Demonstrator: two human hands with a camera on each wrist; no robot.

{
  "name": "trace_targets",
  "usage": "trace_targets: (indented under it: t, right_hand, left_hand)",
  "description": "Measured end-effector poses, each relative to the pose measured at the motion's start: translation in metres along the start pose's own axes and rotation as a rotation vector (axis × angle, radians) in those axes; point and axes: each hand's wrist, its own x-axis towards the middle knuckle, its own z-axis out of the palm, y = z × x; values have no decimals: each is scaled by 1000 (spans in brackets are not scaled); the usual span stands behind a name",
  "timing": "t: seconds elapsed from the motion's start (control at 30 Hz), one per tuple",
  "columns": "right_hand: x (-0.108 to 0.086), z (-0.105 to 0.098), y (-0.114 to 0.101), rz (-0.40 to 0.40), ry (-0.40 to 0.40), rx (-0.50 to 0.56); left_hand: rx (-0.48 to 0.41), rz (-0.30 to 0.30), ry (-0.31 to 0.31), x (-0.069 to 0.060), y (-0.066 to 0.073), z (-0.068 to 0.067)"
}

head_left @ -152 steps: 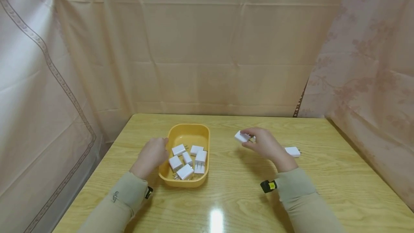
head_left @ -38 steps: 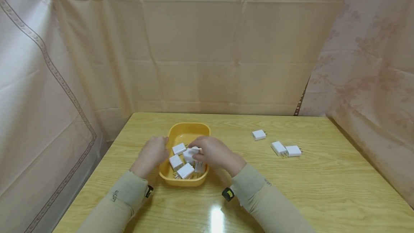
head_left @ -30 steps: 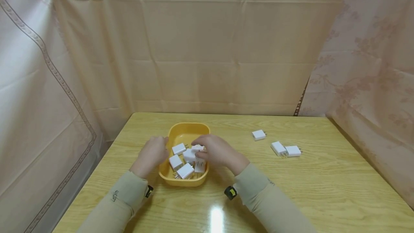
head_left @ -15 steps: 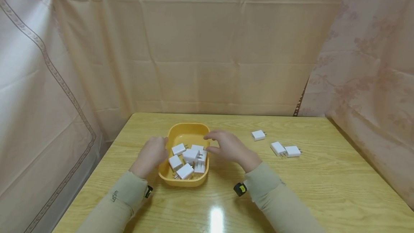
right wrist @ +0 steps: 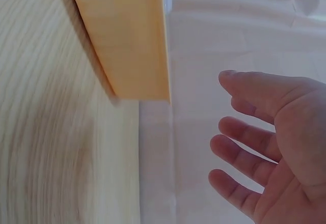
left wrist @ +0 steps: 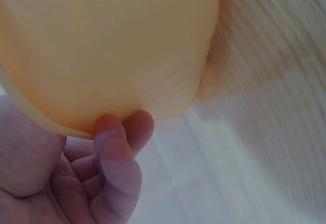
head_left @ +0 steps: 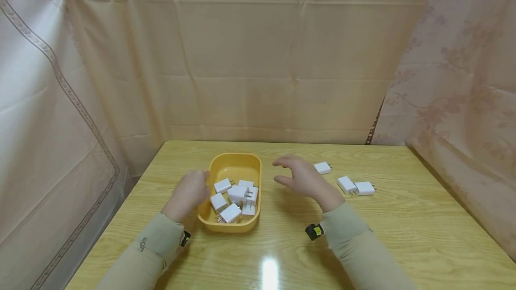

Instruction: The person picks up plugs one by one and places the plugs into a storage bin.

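A yellow plastic container (head_left: 235,164) stands on the table, holding several white plug chargers (head_left: 238,193) heaped toward its near half. My left hand (head_left: 189,189) pinches the container's left rim; the left wrist view has thumb and fingers at the edge of the yellow wall (left wrist: 117,56). To the right of the container my right hand (head_left: 304,177) hovers over the table, fingers spread and holding nothing. Just beyond it lies one white charger (head_left: 322,168), partly behind the hand. Farther right, two more chargers, one angled (head_left: 346,185) and one flat (head_left: 365,188), lie touching or nearly so.
The wooden table (head_left: 290,240) runs to a beige curtain (head_left: 242,70) at the back. Patterned cloth hangs on the left (head_left: 44,147) and the right (head_left: 463,93). A light reflection shines near the table's front.
Five seconds ago my right hand held a charger right of the container. It then released a charger onto the heap inside and has drawn back rightward, empty. My left hand has stayed on the rim.
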Motion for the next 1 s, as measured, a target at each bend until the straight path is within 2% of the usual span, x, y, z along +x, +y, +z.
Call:
trace_targets:
  t: [0.33, 0.6, 0.87, 1.0]
  right_hand:
    - [-15, -17, 21, 32, 71, 10]
    - [-26, -28, 39, 93, 62, 43]
    - [-36, -40, 57, 131, 69, 22]
    - [-41, -45, 66, 163, 77, 27]
  left_hand:
    - [-26, -15, -6, 0, 0, 0]
    - [4, 19, 19, 1, -2, -1]
    - [-86, -1, 0, 3, -8, 1]
    - [-99, 8, -2, 3, -8, 0]
